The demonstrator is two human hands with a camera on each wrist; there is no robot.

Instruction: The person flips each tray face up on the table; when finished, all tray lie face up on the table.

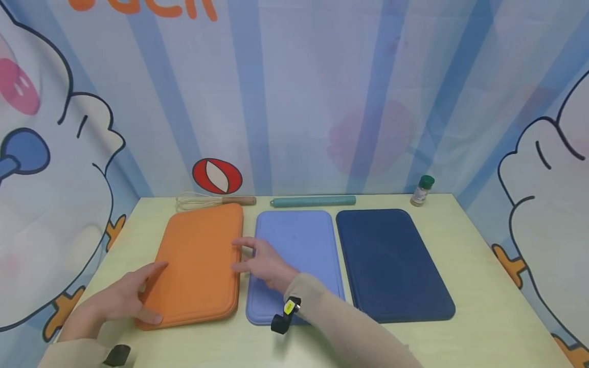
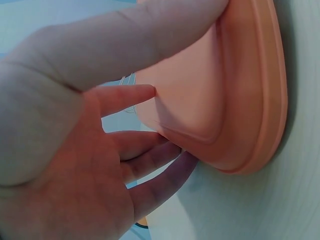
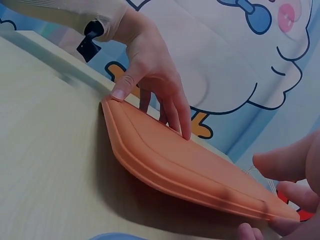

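An orange cutting board (image 1: 198,266) with rounded corners and a shallow rim groove sits tilted at the left of the table. My left hand (image 2: 70,170) grips its left edge, thumb over the top face and fingertips reaching the edge and underside. At the opposite edge my right hand (image 1: 267,263) holds the board, some fingers tucked beneath it in the right wrist view. A shadow shows under the raised right side. My right forearm passes over a periwinkle-blue cutting board (image 1: 294,230), which lies flat beside the orange one.
To the right lies a navy cutting board (image 1: 391,266). Along the back edge are a whisk (image 1: 239,201) with a wooden handle, a teal stick-shaped thing (image 1: 313,201) and a green-capped spice jar (image 1: 421,191). A printed curtain (image 1: 299,102) hangs behind the table.
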